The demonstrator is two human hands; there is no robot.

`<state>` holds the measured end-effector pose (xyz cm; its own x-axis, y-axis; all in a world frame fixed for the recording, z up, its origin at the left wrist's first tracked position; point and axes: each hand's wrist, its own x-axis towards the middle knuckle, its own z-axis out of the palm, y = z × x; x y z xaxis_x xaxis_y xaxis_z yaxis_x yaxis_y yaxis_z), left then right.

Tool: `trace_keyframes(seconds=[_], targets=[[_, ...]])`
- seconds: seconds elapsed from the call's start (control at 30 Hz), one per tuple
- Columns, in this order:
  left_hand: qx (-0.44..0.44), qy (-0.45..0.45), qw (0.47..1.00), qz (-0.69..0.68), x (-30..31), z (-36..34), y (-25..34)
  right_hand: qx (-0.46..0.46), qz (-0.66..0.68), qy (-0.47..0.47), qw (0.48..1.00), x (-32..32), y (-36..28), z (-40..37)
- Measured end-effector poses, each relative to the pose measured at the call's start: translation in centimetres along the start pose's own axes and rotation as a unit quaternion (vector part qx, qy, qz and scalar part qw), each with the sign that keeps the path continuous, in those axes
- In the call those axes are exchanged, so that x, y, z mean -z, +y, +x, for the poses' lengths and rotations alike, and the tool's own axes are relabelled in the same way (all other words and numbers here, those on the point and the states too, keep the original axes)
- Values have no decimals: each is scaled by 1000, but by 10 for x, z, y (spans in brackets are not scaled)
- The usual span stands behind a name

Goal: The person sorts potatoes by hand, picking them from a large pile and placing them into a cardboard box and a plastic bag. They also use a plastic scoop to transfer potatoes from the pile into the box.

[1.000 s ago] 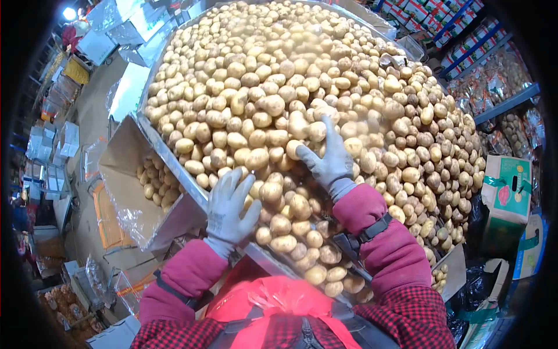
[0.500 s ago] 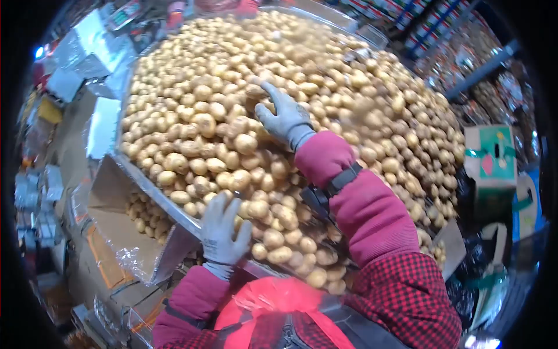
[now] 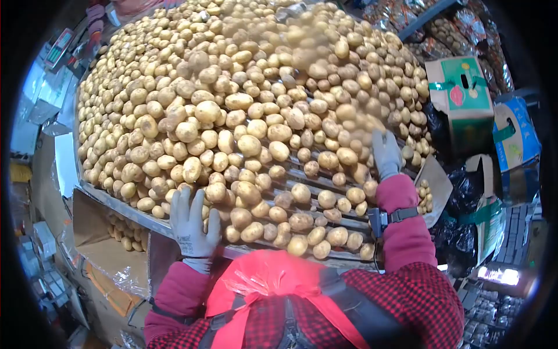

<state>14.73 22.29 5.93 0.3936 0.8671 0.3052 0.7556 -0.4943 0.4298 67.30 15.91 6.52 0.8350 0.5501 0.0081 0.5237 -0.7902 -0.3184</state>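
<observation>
A large heap of potatoes [image 3: 207, 111] covers a slatted metal table [image 3: 125, 212], and bare slats show through near the front. My left hand [image 3: 195, 228], in a grey glove, rests at the table's near edge with its fingers spread against the closest potatoes. Over on the right side, my gloved right hand [image 3: 387, 156] lies among potatoes, fingers stretched forward and nothing visibly gripped. Its fingertips are partly blurred. A dark watch [image 3: 378, 221] sits on the right wrist.
A cardboard box [image 3: 107, 250] with potatoes stands below the left front edge. At the right are another potato box [image 3: 435, 185], a green carton [image 3: 465, 107], a blue carton [image 3: 517, 132] and black plastic bags [image 3: 459, 238]. Another person's gloved hand [image 3: 95, 39] shows at the far left.
My right hand has moved from the middle of the heap to the right side. Potatoes near the front have spread out, baring slats. The view has shifted; my left hand stays at the near edge.
</observation>
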Motion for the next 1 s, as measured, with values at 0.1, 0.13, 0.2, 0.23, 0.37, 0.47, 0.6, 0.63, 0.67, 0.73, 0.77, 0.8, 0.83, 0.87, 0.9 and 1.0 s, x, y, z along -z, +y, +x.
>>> trace_keyframes(seconds=[0.1, 0.13, 0.2, 0.23, 0.37, 0.47, 0.6, 0.63, 0.67, 0.73, 0.77, 0.8, 0.83, 0.87, 0.9, 1.0], targets=[[-5, -9, 1000, 16, -1, 0, 3, 43, -28, 39, 998, 3, -24, -34], [-1, -12, 1000, 27, -1, 0, 4, 60, 2, 31, 998, 8, -37, -45], [0, -13, 999, 38, 0, 1, 7, 68, 90, -27, 993, 24, -60, -59], [-12, -19, 999, 38, 0, 1, 9, 98, 123, 4, 988, 3, -50, -57], [-15, -15, 999, 45, -4, -1, 7, 259, 266, -80, 925, -25, -106, -98], [-13, 2, 999, 44, -5, -3, 6, 292, 274, -135, 907, -7, -163, -145], [-12, 5, 999, 33, -7, -3, 5, 406, 167, -143, 887, -35, -183, -194], [-13, 5, 999, 34, -8, -4, 3, 436, 172, -133, 873, -28, -183, -201], [-14, 7, 999, 32, -9, -4, 1, 448, 203, -178, 852, -18, -178, -202], [-18, 12, 999, 26, -11, -6, -3, 428, 244, -247, 835, 2, -163, -197], [-15, 9, 1000, 25, -12, -6, -2, 403, 283, -316, 811, 10, -150, -193], [-15, 6, 1000, 25, -10, -8, 0, 391, 313, -191, 844, 1, -115, -179], [-18, 9, 1000, 24, -10, -6, 0, 362, 289, -151, 873, 6, -99, -163], [-19, 9, 999, 29, -10, -6, 0, 318, 290, -121, 894, 22, -87, -146], [-17, 9, 999, 31, -10, -5, 0, 317, 244, 38, 916, 9, -67, -126], [-12, 7, 999, 29, -10, -5, 0, 308, 82, 75, 945, 0, -15, -96]])
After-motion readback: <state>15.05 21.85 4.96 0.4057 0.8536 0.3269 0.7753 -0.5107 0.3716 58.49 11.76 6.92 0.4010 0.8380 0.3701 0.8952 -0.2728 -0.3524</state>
